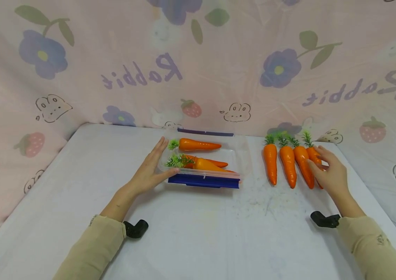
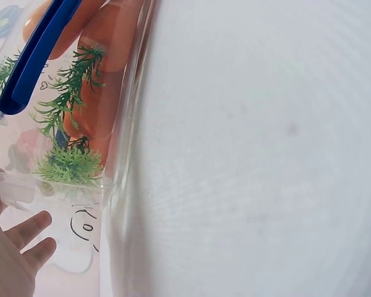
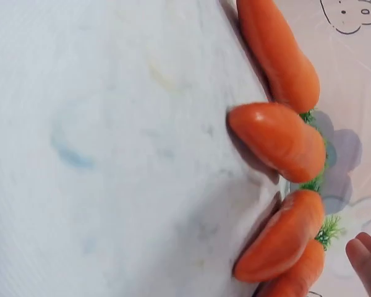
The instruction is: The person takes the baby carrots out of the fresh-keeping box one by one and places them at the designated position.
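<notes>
A clear plastic box [image 1: 241,155] with blue clip flaps [image 1: 203,181] holds orange toy carrots with green tops, among them one carrot [image 1: 199,144] at the back and another [image 1: 208,165] in front. My left hand [image 1: 145,173] rests against the box's left end, fingers and thumb spread along it. To the right, several carrots lie side by side on the table, tops pointing away. Over the rightmost carrot [image 1: 312,153] is my right hand [image 1: 334,175], fingers loosely bent. In the right wrist view, its fingers [image 3: 366,263] appear apart from the carrots [image 3: 284,238].
A white-covered table [image 1: 198,233] lies under everything. Behind it hangs a pink printed cloth [image 1: 205,50] with flowers and rabbits. Black wrist cameras stick out from the left cuff [image 1: 136,228] and the right cuff [image 1: 324,220].
</notes>
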Demonstrator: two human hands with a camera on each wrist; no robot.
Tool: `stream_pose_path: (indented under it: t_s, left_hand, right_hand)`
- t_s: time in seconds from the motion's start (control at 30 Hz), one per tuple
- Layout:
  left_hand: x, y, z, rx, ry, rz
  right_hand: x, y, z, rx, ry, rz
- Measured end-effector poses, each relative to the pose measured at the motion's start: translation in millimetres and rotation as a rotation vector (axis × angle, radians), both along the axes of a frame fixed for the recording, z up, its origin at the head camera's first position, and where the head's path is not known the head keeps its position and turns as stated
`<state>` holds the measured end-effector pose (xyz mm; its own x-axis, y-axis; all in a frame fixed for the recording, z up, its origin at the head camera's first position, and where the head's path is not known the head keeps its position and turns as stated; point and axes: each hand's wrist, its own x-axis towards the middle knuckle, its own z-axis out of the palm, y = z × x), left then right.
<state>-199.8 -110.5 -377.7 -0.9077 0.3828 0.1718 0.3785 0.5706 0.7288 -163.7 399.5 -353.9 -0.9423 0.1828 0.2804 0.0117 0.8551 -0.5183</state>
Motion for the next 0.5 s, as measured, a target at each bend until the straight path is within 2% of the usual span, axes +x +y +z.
stream_pose_path:
  t_s: [0.17, 0.5]
  left_hand:
    - [-0.9, -0.6, -1.8, -0.003, 0.004, -0.001]
    - [-1.7, -0.3, -2.1, -0.011, 0.004, 0.003]
  right_hand:
    - [-0.8, -8, 0.8, -0.038, 0.068, 0.063]
    - [-3.0, -30, 7.6, -0.053, 0.117, 0.134]
